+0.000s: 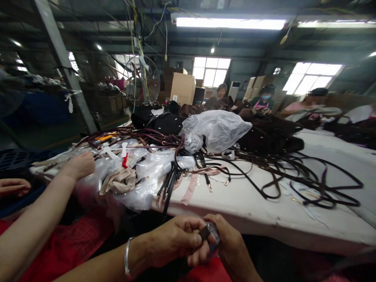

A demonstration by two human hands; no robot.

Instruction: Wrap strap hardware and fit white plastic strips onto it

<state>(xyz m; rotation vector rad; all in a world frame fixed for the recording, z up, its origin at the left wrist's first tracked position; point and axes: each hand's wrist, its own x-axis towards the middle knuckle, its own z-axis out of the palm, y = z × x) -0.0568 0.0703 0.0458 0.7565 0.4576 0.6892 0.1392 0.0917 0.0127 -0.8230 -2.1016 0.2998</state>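
left hand (183, 237): closed, thumb and finger pinching a small dark piece (205, 234). right hand (232, 241): curled in against the left, closed on crumpled clear plastic wrap (216, 236); exact finger contact is partly hidden. both hands and the dark piece sit low in front of the white table (258, 219), near its front edge — not over the tabletop. along that edge, a strip of bare white surface runs rightward from the pink strip (190, 188), giving open room between the edge and the looped dark straps (323, 192). left of this, black straps with metal clasps (167, 188) lie across the edge, beside clear plastic bags (152, 172) that also lap over it. room on the left is tighter: a co-worker's hand (80, 164) is bent in a fist at the bags, its forearm well apart from the left hand. dark bags (270, 135) and a bulging translucent plastic bag (220, 129) stand behind the straps.
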